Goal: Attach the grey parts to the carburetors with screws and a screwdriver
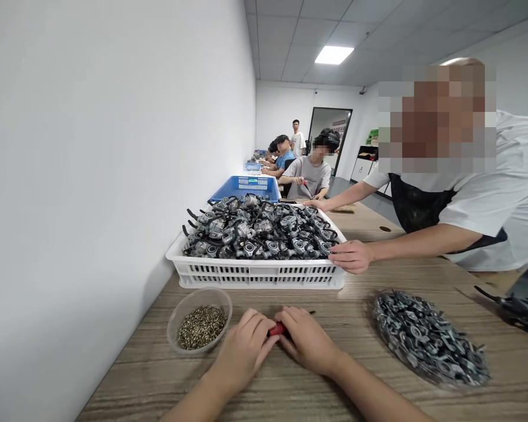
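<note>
Near the front of the wooden table, my left hand (pixel 245 344) has its fingers closed around one end of a red-handled tool (pixel 277 329). My right hand (pixel 307 340) grips the same tool from the other side, and a thin dark tip shows just beyond its fingers. Left of my hands is a clear round bowl (pixel 172 335) holding small brass-coloured screws (pixel 203 327). Behind them stands a white basket (pixel 259 272) heaped with grey and black metal parts (pixel 264 225).
A co-worker's two hands hold the white basket's right side. To the right lies a clear bag of small grey parts (pixel 431 337), with black cabled parts (pixel 517 310) beyond. A blue basket (pixel 246 186) stands behind; the wall borders the left.
</note>
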Tool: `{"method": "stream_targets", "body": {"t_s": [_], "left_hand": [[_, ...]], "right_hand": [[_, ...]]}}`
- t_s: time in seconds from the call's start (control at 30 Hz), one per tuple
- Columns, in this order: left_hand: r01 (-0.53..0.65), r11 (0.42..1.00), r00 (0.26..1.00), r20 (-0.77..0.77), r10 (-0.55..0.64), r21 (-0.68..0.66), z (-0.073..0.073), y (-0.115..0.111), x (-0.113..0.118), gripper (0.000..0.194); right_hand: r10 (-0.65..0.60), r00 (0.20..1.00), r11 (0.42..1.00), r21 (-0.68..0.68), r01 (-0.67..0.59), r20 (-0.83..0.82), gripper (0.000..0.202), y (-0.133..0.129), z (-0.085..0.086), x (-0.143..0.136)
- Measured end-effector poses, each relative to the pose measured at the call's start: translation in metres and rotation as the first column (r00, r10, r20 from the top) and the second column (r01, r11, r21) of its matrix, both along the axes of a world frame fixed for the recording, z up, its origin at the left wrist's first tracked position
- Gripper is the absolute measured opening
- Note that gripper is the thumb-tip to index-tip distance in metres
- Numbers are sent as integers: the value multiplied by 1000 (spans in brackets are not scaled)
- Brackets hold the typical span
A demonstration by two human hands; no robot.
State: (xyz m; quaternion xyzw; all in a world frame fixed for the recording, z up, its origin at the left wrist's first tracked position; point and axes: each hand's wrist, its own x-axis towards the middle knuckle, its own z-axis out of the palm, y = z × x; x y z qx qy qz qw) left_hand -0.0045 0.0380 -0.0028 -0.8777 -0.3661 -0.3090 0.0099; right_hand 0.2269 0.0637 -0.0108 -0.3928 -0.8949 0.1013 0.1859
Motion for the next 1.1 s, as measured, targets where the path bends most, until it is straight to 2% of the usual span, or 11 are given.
{"method": "stream_targets", "body": {"t_s": [0.1, 0.2, 0.3, 0.37, 0.43, 0.5, 0.63, 0.73, 0.83, 1.0, 1.1], "left_hand": [[-14, 992, 998, 64, 6, 124, 10, -1, -1, 9], [-98, 965, 988, 140, 65, 244, 27, -4, -13, 17], [-333, 904, 940, 165, 297, 269, 43, -3, -32, 21], [-550, 811, 835, 115, 538, 201, 51, 2, -48, 34], [-730, 676, 680, 7, 733, 101, 55, 10, -64, 58], [-817, 577, 574, -142, 807, -24, 54, 18, -78, 80], [-805, 529, 593, -383, 708, -268, 49, 28, -93, 97], [-789, 538, 613, -435, 660, -295, 46, 30, -96, 91], [-769, 549, 639, -410, 651, -327, 45, 34, -107, 76], [-742, 534, 669, -383, 638, -406, 47, 45, -133, 31], [-711, 559, 699, -340, 629, -427, 46, 46, -133, 24]], "right_hand": [[5, 1000, 1000, 1, -5, 16, 19, 1, -2, 6], [0, 998, 1000, -8, 1, 61, 31, -1, -2, 7], [-14, 995, 1000, -26, 17, 95, 39, -3, -1, 5], [-30, 994, 998, -46, 35, 101, 44, -3, 1, 4], [-49, 993, 996, -74, 57, 108, 51, -4, 3, 3], [-70, 992, 992, -100, 80, 104, 56, -5, 6, 3], [-73, 995, 992, -96, 80, 67, 59, -11, 5, 1], [-55, 997, 996, -68, 59, 57, 61, -17, 2, -2], [-20, 998, 999, -29, 22, 54, 56, -21, -2, -6], [44, 999, 999, -3, -44, 29, 44, -24, -3, -8], [52, 999, 999, -6, -52, 10, 38, -25, -2, -7]]}}
